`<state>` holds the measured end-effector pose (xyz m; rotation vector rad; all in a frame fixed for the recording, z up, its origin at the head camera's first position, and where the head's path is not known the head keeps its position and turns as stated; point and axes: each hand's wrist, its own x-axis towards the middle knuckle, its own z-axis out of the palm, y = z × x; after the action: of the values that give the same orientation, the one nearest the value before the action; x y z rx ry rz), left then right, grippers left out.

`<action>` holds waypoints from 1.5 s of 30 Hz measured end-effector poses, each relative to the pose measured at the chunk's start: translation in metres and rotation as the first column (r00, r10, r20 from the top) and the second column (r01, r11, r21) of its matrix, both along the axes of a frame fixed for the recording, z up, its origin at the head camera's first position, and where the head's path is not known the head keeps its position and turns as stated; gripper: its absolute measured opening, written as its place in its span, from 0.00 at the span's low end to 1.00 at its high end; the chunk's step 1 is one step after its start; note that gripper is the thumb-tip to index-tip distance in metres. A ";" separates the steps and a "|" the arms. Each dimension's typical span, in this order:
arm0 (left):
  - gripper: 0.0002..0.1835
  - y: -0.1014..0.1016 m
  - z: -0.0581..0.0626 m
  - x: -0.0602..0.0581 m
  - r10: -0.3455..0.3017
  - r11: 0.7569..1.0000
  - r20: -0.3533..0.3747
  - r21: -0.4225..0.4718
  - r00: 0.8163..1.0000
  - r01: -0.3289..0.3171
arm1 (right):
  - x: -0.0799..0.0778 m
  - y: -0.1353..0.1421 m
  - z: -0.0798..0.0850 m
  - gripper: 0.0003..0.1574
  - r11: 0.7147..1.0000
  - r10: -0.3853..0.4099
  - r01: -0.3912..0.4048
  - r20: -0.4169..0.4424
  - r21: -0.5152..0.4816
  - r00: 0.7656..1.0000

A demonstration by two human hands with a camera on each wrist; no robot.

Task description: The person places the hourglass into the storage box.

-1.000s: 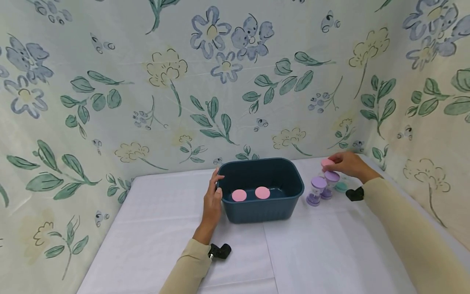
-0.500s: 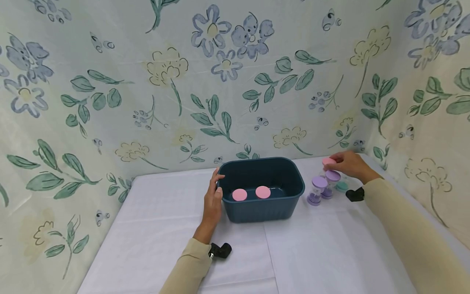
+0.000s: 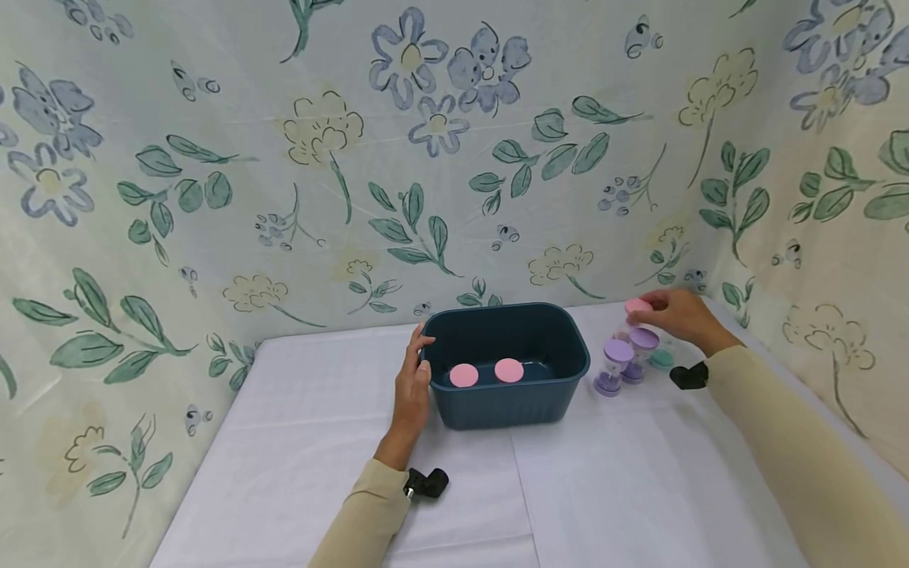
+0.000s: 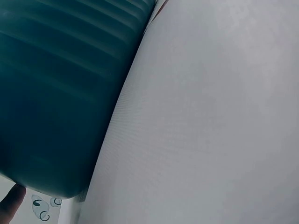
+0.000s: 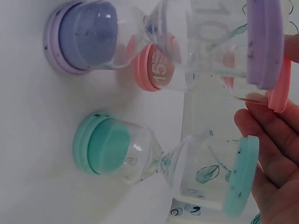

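Note:
My left hand holds the left end of a dark teal plastic bin, fingertips over its rim; in the left wrist view one fingertip meets the edge of the bin. Two round pink caps show inside it. To the bin's right, my right hand pinches the pink cap of a sand timer, whose pink base reads 15. Two purple sand timers stand in front of it. A mint-green sand timer stands upright beside my right fingers, mostly hidden in the head view.
A white cloth covers the table. Floral fabric hangs right behind the table and along its right side. Black wrist cameras are strapped to both forearms.
My right hand has shifted the pink sand timer slightly up, and a bit of pink now shows beneath it beside the purple caps. My left hand and the bin keep their places.

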<state>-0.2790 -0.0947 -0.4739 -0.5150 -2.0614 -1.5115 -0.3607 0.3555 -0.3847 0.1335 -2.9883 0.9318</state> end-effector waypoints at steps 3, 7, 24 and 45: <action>0.22 0.000 -0.001 0.000 -0.003 1.000 0.002 0.003 1.000 0.003 | 0.001 -0.001 0.004 0.45 1.000 -0.010 0.010 -0.018 -0.003 1.000; 0.22 0.001 0.000 0.000 -0.011 1.000 0.018 0.018 1.000 0.011 | 0.004 -0.004 0.011 0.44 1.000 -0.013 0.012 -0.033 -0.027 0.999; 0.22 0.001 0.003 0.002 0.004 1.000 0.005 -0.001 1.000 -0.004 | 0.020 -0.022 0.043 0.43 0.993 0.009 -0.024 -0.139 -0.112 0.990; 0.22 0.002 0.003 0.004 0.005 1.000 0.014 0.008 1.000 -0.005 | 0.048 -0.064 0.080 0.36 0.983 0.081 -0.122 -0.274 -0.135 0.958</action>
<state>-0.2755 -0.0923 -0.4707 -0.4973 -2.0653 -1.5237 -0.3130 0.2915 -0.3044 0.3823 -2.6755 1.0508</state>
